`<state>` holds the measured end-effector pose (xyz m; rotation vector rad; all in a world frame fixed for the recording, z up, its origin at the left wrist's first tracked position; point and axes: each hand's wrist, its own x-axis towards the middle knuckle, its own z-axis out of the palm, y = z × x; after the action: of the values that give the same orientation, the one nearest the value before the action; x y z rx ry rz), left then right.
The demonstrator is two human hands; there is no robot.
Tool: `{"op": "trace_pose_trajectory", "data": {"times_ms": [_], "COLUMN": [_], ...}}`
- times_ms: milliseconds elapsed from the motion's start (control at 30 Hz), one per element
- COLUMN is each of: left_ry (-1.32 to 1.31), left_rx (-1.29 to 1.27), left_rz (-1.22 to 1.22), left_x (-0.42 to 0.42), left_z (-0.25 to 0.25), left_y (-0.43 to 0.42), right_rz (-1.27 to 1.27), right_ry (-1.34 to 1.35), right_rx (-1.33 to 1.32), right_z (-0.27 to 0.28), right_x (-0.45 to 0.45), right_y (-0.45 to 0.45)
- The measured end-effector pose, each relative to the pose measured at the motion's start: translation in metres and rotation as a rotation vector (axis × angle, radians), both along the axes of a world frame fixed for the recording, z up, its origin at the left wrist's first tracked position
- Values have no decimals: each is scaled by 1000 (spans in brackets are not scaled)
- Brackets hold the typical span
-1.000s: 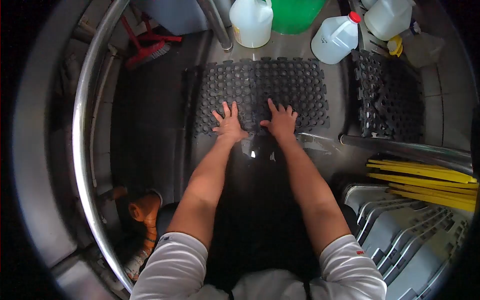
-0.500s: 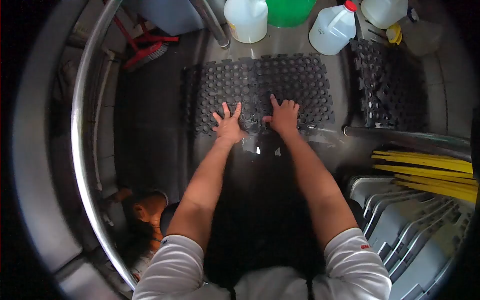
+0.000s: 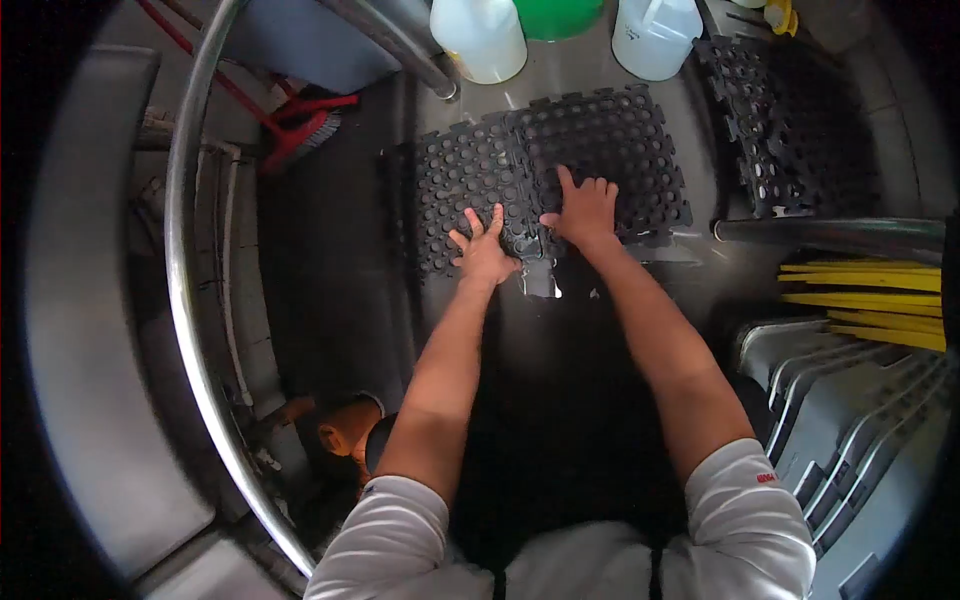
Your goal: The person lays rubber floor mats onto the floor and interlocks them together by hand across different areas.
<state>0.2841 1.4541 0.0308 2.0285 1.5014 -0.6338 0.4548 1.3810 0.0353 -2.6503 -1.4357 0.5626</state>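
Observation:
Two black rubber mats with round holes and jigsaw edges lie side by side on the wet grey floor. My left hand (image 3: 485, 252) rests on the near part of the left mat (image 3: 455, 185), fingers spread, holding nothing. Against the right mat (image 3: 640, 150), close to the seam, is my right hand (image 3: 588, 215). Its index finger and thumb stretch out, while the other fingers are slightly bent and apart, with nothing seen in them. The seam between the mats runs just left of that hand. At its near end, shiny wet floor shows.
White jugs (image 3: 482, 40) and a green container (image 3: 560, 18) stand beyond the mats. Another holed mat (image 3: 750, 130) lies at right, near a metal rail (image 3: 830, 235), yellow strips (image 3: 870, 305) and grey folding chairs (image 3: 790, 370). At left are a curved metal rail (image 3: 180, 270) and a red broom (image 3: 295, 135).
The view has turned, so the scene sits further right and is tilted. Both hands stay on the mats in nearly the same poses. More wet floor shows at the seam's near end.

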Motion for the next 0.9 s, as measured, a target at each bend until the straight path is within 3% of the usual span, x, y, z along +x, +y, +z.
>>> {"op": "trace_pose_trajectory", "data": {"times_ms": [400, 667, 767, 833, 900], "left_ry": [-36, -5, -17, -31, -36], "left_rx": [8, 37, 60, 53, 35], "left_rz": [18, -4, -49, -71, -84], "left_x": [-1, -1, -3, -5, -2], "left_z": [-2, -6, -5, -7, -10], "left_y": [-2, -2, -3, 4, 11], "right_rz": [39, 94, 80, -119, -605], "right_ry": [-120, -14, -118, -199, 334], "right_rx": [37, -139, -67, 251, 705], "right_z": [-33, -19, -27, -16, -9], "right_x": [-17, -9, -11, -5, 24], "right_y": [-3, 12, 8, 6, 10]}}
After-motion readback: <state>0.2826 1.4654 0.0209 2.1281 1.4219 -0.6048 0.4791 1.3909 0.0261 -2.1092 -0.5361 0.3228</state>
